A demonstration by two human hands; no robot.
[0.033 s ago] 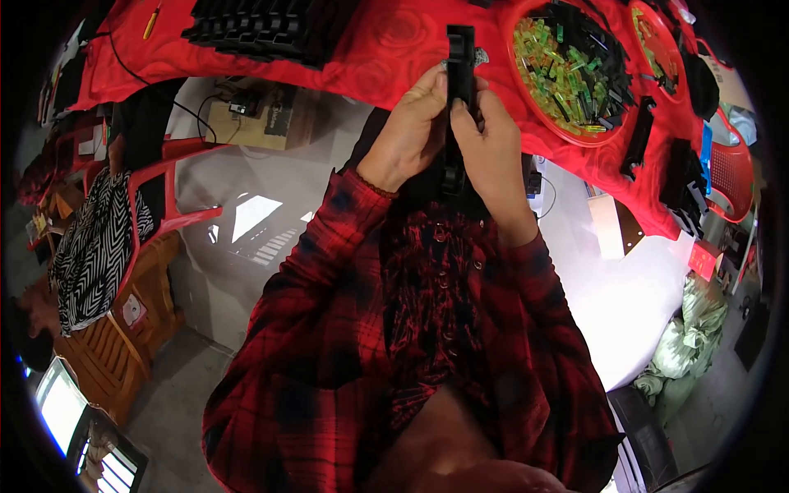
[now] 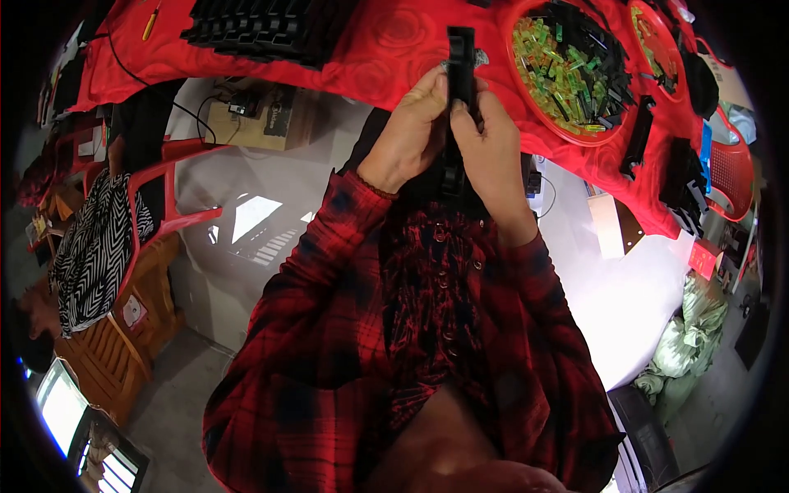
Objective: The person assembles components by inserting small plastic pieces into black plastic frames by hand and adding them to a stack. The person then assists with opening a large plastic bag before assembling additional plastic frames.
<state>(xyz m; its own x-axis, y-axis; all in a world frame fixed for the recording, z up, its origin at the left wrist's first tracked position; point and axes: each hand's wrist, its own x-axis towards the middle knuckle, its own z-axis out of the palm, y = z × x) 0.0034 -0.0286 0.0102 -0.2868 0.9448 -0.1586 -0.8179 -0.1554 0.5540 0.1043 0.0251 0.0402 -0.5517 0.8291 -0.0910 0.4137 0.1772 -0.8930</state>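
A long, narrow black plastic part [image 2: 462, 53] stands lengthwise between my two hands, over the near edge of the red-covered table [image 2: 394, 74]. My left hand [image 2: 411, 127] is closed on its left side, the thumb near its upper half. My right hand [image 2: 493, 148] grips it from the right, with the thumb pressed on its face. The fingers behind the part are mostly hidden. A small speckled grey piece [image 2: 482, 57] shows just past my right fingertips; I cannot tell whether it is held.
To the right sits a red basin [image 2: 526, 107] of small yellow-green and black pieces, with a smaller red basin [image 2: 675, 62] beyond. Stacked black parts [image 2: 255, 29] lie at the far left, near a yellow screwdriver [image 2: 151, 23]. Another black part [image 2: 638, 140] lies right of the basin.
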